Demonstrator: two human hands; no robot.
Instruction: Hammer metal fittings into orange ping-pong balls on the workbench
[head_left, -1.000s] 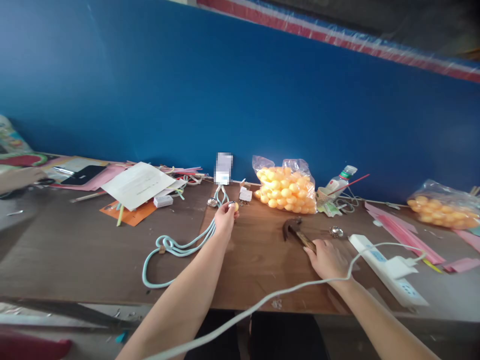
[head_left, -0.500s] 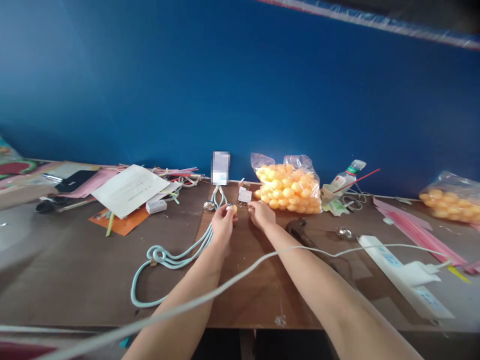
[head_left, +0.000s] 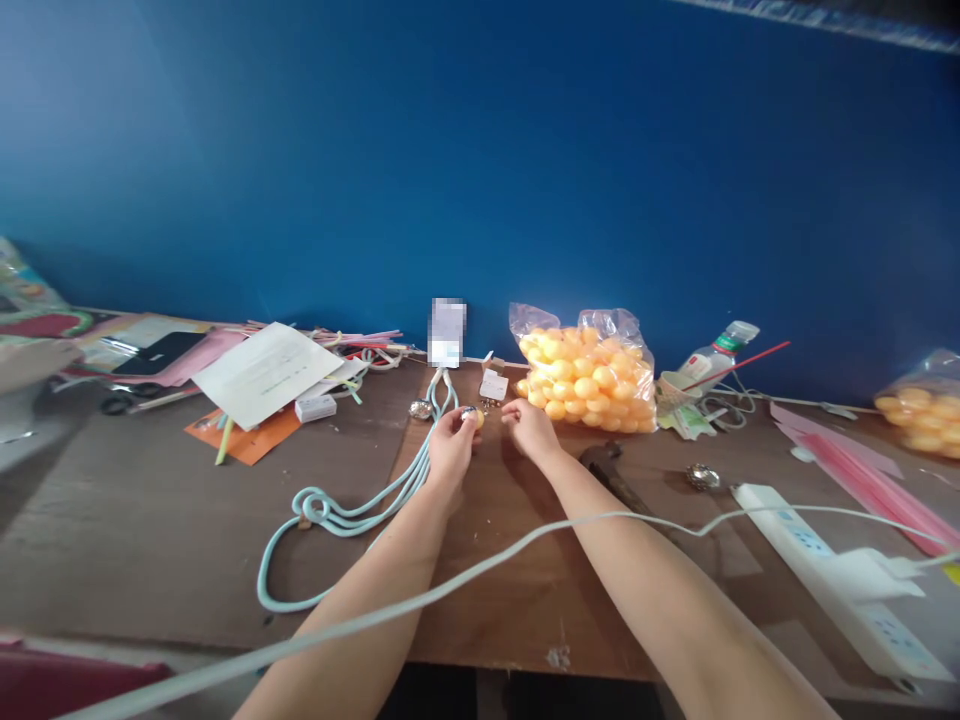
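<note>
My left hand is closed around a small yellow ball with a shiny, dark-flecked part on its upper side. Just to its right, my right hand has thumb and fingertips pinched together; whatever sits between them is too small to see. Behind the hands stands a small open white box, with tiny metal bits at its front. A patterned silvery ball lies left of my left hand, beside a light blue cord that runs in loops toward the lanyard card.
A clear bag of orange balls stands right of the box. A hammer, another silvery ball and a power strip lie at right. A white cable crosses above my forearms. Papers and another person's hand are at left.
The view has shifted slightly. My right hand has drawn back a little from the tiny metal bits by the box, fingertips pinched. My left hand keeps hold of the yellow ball.
</note>
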